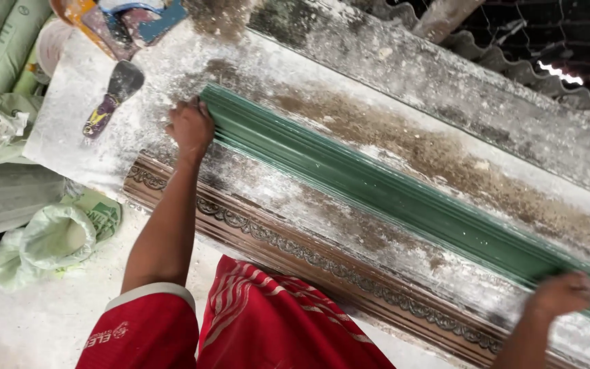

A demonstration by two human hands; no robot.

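White plaster dust coats the long workbench (pixel 404 89), which runs from eleven o'clock down to four o'clock across the view, with brown, gritty patches where the powder has thinned. Along its middle lies a long green ribbed moulding form (pixel 390 195), one end near the top at about eleven o'clock and the other running out of sight at four o'clock. The left hand (pixel 190 126) rests at the upper end of the form, fingers curled over its end edge and touching it; the right hand (pixel 563 294) is closed over the near edge at the lower end, though blur hides exactly how the fingers sit. Both hands look like a grip for shifting or lifting the long piece, and on that reading it would go best with the two ends moved evenly and kept level, so the slender form does not bow or twist along its length, and with a firm hold, since the dusty surface probably gives poor purchase. Just beside the form, along the bench's near edge, runs a brown carved ornamental moulding (pixel 295 249), worth keeping clear of. A putty knife (pixel 113 96) with a dark blade lies on the bench at ten o'clock, apart from the left hand, and a dust-caked trowel (pixel 131 20) sits beyond it at the top. Pale green sacks (pixel 56 236) slump on the floor at eight o'clock, and more are stacked at the upper left.
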